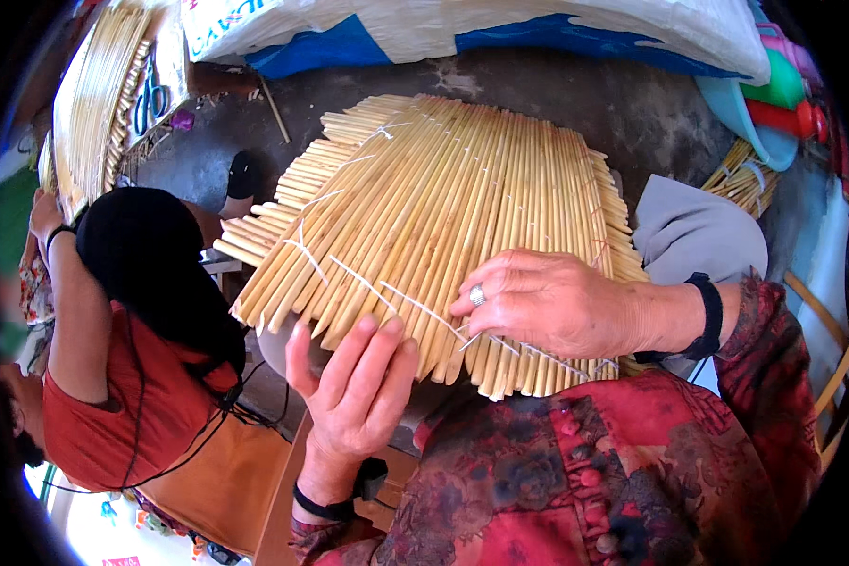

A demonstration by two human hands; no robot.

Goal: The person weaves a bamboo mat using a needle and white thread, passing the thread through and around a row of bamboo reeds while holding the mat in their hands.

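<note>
Across my lap lies a mat of pale yellow plant stalks [415,208], bound side by side with rows of white string [363,281]. Beneath it, more stalks fan out at the left and right edges. My left hand [358,382] is open, its fingers stretched up against the mat's near edge. Over the near right part of the mat, my right hand [552,302] is closed, with bent fingertips pinched at the string. The thumb partly covers the spot they grip. A ring and a black wristband are on this hand.
On the left, a person in a red shirt [127,363] sits beside another stalk mat [99,104]. Dark-handled scissors [149,102] lie near that mat. A white and blue sack [500,38] stands at the back. A stalk bundle [743,179] and a light-blue basin [769,137] are at right.
</note>
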